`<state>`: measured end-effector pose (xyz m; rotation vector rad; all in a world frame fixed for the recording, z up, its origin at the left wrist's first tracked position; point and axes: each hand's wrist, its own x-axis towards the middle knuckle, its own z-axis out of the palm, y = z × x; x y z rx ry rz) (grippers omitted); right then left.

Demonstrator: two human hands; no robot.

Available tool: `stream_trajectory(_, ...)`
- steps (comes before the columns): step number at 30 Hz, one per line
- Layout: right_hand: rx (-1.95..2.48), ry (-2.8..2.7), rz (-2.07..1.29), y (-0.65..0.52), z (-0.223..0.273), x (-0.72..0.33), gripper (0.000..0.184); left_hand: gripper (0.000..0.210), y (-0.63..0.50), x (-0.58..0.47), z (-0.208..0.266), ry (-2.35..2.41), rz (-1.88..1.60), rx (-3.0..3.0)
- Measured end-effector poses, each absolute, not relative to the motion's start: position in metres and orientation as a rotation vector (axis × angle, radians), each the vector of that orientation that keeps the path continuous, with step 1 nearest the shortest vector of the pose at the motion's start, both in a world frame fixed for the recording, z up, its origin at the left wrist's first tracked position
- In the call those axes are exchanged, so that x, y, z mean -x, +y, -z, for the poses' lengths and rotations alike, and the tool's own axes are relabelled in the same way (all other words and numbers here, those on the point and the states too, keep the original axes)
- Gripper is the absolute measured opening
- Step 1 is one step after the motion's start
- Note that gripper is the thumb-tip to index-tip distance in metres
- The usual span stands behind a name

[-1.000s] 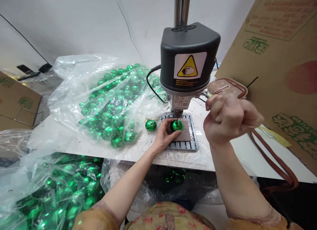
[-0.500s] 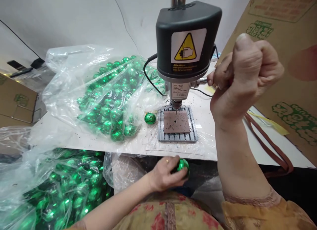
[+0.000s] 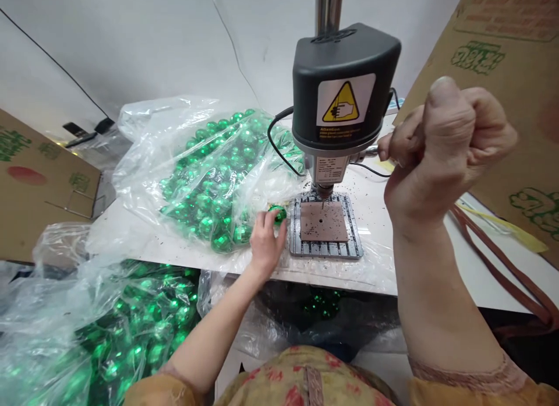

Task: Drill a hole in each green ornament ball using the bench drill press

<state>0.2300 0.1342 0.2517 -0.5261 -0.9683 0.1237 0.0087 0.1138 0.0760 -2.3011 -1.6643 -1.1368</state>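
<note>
My left hand reaches over the table edge to a shiny green faceted ball. Its fingers and thumb are spread at the near side of the ball, which lies left of the drill base; firm contact cannot be made out. My right hand is closed in a fist on the feed handle of a small black drill press. Under the drill bit, a brown board with a dark hole rests on the grooved metal base.
A clear plastic bag of green balls lies left on the white table. Another bag of balls is below the edge at left. More green balls show in a dark space beneath. Cardboard boxes and a brown strap are at right.
My left hand has let go of the ball it held below the table edge and moved up to the ball beside the base. My right hand keeps the handle. The view has shifted slightly.
</note>
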Motion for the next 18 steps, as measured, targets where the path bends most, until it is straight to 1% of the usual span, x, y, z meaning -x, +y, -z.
stream_trajectory(3,0.510,-0.975,-0.114,0.135,-0.250,-0.231,0.039,0.048,0.149,0.004,-0.086,-1.794,0.805,2.464)
stream_trajectory(5,0.507,-0.987,-0.112,0.134,-0.250,-0.231,0.041,0.052,0.157,0.009,-0.087,-1.730,0.807,2.649)
stream_trajectory(7,0.512,-1.008,-0.129,0.133,-0.249,-0.231,0.043,0.045,0.156,0.008,-0.090,-1.672,1.059,2.770)
stream_trajectory(9,0.511,-1.020,-0.153,0.131,-0.250,-0.230,0.043,0.033,0.149,0.000,-0.096,-1.718,1.470,2.853)
stream_trajectory(10,0.505,-1.016,-0.157,0.131,-0.250,-0.230,0.043,0.031,0.146,-0.007,-0.099,-1.797,1.707,2.893)
stream_trajectory(13,0.497,-0.992,-0.158,0.130,-0.251,-0.228,0.043,0.041,0.139,-0.028,-0.107,-2.114,2.362,2.955)
stream_trajectory(15,0.508,-0.988,-0.157,0.131,-0.251,-0.228,0.044,0.052,0.138,-0.040,-0.108,-2.238,2.544,2.954)
stream_trajectory(18,0.531,-0.989,-0.151,0.132,-0.250,-0.229,0.048,0.068,0.143,-0.049,-0.104,-2.281,2.451,2.964)
